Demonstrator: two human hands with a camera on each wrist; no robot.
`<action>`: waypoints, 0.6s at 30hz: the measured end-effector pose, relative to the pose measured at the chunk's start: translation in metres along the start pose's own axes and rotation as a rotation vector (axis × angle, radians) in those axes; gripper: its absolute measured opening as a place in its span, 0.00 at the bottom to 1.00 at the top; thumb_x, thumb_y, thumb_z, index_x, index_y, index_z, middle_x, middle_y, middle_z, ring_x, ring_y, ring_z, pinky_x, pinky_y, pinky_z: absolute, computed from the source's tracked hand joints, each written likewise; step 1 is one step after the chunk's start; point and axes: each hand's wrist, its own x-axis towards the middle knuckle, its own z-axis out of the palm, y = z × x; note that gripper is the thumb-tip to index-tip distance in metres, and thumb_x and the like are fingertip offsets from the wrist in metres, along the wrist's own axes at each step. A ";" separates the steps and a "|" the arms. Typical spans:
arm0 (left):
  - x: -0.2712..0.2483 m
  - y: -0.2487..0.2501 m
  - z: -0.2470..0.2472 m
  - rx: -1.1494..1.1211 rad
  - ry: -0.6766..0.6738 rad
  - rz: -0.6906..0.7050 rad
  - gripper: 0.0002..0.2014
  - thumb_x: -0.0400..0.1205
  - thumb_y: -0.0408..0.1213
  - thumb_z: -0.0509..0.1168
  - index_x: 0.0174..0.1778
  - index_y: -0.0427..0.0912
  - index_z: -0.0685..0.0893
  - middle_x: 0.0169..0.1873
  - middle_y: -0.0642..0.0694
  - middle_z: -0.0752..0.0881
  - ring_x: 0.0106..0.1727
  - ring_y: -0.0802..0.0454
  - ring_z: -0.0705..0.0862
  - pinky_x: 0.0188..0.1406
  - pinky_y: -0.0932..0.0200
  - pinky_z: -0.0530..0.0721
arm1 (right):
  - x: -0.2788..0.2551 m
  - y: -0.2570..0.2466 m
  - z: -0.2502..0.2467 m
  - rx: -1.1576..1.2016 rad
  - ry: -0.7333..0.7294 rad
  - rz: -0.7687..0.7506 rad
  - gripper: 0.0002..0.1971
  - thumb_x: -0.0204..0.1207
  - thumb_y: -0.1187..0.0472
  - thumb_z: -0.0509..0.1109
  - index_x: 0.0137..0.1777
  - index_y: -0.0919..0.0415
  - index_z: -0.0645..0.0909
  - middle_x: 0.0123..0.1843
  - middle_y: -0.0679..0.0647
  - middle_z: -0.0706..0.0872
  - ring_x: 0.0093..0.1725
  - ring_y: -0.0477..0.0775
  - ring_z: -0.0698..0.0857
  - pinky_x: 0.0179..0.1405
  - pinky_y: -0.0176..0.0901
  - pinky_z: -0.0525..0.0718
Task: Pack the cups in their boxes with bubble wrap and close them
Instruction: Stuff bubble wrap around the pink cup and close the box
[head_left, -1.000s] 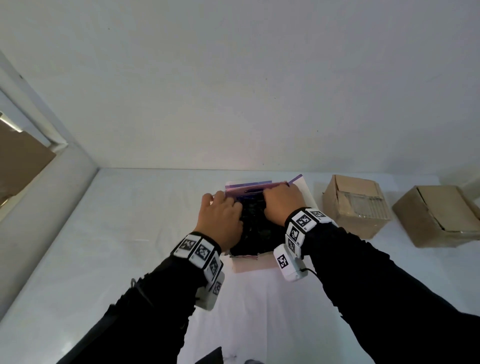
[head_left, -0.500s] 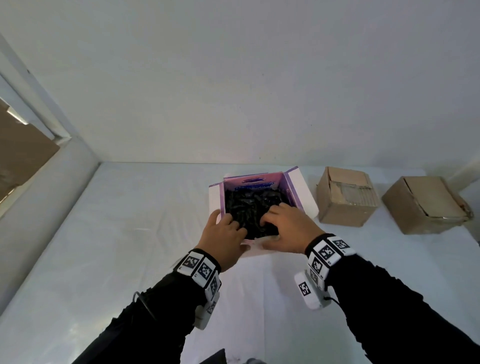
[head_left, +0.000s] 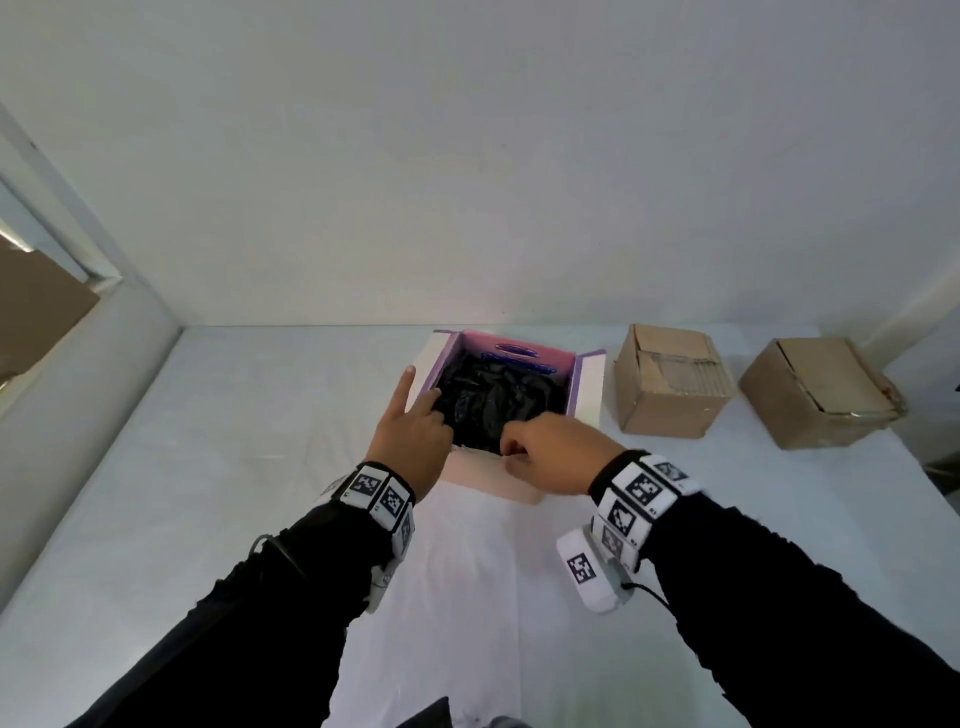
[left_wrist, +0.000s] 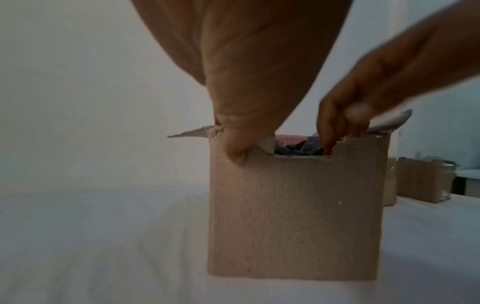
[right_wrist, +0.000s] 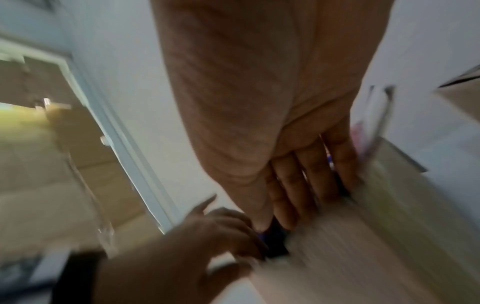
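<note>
Open box being packed

The near edge of the open purple-lined cardboard box (head_left: 586, 387) at frame centre is gripped by the left hand (head_left: 410, 441) and right hand (head_left: 556, 457); black crinkly wrap (head_left: 498, 405) is seen inside.

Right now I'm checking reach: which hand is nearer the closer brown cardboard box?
Right. The right hand is at the open box's near edge, on the brown cardboard box's side; the left hand is at its far corner.

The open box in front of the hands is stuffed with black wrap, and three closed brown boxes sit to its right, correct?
Not quite: the head view shows two closed brown boxes to its right, not three. The open box does hold black wrap.
</note>
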 end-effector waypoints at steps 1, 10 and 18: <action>-0.001 -0.002 0.005 0.001 0.051 -0.027 0.11 0.70 0.30 0.61 0.35 0.45 0.88 0.35 0.48 0.85 0.64 0.42 0.80 0.79 0.33 0.45 | 0.006 -0.003 -0.012 0.022 0.050 -0.030 0.10 0.81 0.55 0.61 0.56 0.54 0.81 0.51 0.53 0.86 0.49 0.56 0.84 0.49 0.51 0.83; -0.002 0.010 0.035 -0.166 0.183 -0.154 0.05 0.76 0.46 0.70 0.39 0.51 0.84 0.40 0.48 0.87 0.65 0.35 0.77 0.65 0.40 0.63 | 0.104 -0.017 -0.048 -0.226 -0.085 -0.061 0.25 0.77 0.68 0.58 0.75 0.55 0.73 0.73 0.54 0.78 0.67 0.60 0.79 0.67 0.54 0.78; -0.001 0.011 0.049 -0.249 0.270 -0.143 0.06 0.80 0.47 0.65 0.42 0.50 0.80 0.43 0.46 0.87 0.68 0.31 0.74 0.66 0.39 0.65 | 0.136 -0.005 -0.026 -0.442 -0.181 -0.110 0.26 0.79 0.61 0.59 0.75 0.40 0.70 0.72 0.50 0.77 0.72 0.59 0.74 0.67 0.63 0.73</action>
